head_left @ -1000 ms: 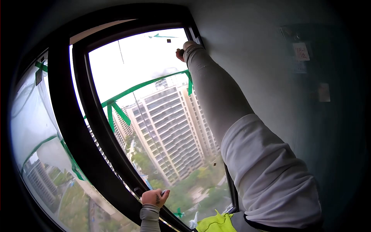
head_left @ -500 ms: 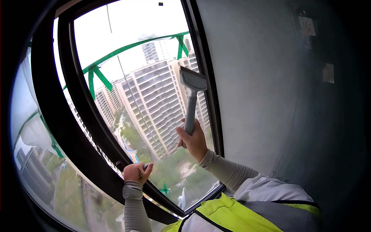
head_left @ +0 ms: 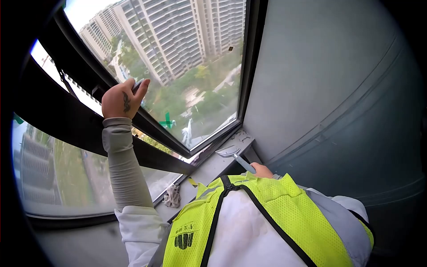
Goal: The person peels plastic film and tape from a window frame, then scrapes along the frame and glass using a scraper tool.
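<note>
My left hand [head_left: 121,101] is closed around the handle [head_left: 138,84] of the dark-framed window sash [head_left: 171,138], which stands ajar. My right hand [head_left: 261,170] is low beside my vest, partly hidden by it, with its fingers wrapped round a grey long-handled scraper [head_left: 243,163]. The scraper's wide head points left, over the grey window sill [head_left: 209,168]; whether it touches the sill I cannot tell. Through the sash glass [head_left: 200,98], tall buildings and trees show outside.
A crumpled rag [head_left: 172,196] lies on the sill at the lower left. Green tape [head_left: 167,120] sticks to the lower glass. A grey wall [head_left: 311,89] rises on the right. The fixed window frame [head_left: 58,111] runs along the left, with a gap beside the sash.
My view has tilted downward, bringing the sill and rag into sight. My right hand has lowered the scraper from in front of the glass to near the sill. My left hand still grips the handle.
</note>
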Demonstrator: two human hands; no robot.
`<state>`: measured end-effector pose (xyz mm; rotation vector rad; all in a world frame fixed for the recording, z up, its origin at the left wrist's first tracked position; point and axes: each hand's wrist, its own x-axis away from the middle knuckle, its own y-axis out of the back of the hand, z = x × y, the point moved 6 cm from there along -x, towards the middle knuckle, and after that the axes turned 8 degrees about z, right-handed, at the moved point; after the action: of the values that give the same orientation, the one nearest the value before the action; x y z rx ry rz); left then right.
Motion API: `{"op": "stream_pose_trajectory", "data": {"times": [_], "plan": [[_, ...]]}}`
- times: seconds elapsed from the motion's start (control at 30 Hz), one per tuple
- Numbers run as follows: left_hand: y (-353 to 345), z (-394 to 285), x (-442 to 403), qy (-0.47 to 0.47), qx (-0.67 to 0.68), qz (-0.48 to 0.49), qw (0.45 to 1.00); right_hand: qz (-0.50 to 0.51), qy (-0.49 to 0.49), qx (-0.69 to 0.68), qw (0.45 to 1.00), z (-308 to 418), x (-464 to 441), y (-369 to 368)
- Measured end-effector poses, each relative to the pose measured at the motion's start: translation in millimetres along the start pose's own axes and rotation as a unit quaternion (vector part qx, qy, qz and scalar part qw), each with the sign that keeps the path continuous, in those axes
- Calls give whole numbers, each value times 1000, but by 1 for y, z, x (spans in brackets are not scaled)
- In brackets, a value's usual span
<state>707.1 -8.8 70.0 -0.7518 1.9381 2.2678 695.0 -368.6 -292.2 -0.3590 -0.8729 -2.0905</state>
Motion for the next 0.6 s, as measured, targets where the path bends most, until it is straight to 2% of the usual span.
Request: {"op": "stream_pose_trajectory", "data": {"times": [0.03,0.1,0.17,0.2,0.27,0.3,0.37,0.43,0.5,0.6], "plan": [[0,-1,-1,4,0,-3,1000,-25,35,-28,999,0,0,-3],[0,-1,-2,-3,0,-9,1000,13,-6,-6,1000,-10,-2,-7],[0,-1,-1,17,11,17,1000,93,-72,119,986,-24,-12,-17],[-3,2,0,21,9,24,999,100,-72,119,985,-28,-13,-23],[-3,2,-2,-8,0,-14,1000,-16,16,56,998,-15,-10,-15],[-4,2,-3,-8,0,-8,1000,-11,12,55,998,-14,-12,-12],[-5,3,-3,6,-6,3,1000,36,-45,-169,984,-9,-24,-4],[-4,2,-3,9,-12,8,1000,3,-31,-389,921,-4,-44,5],[-4,2,-3,14,-8,6,1000,-84,-11,-472,878,19,-60,32],[-6,2,-3,1,-1,-12,1000,-177,42,-491,852,40,-107,71]]}}
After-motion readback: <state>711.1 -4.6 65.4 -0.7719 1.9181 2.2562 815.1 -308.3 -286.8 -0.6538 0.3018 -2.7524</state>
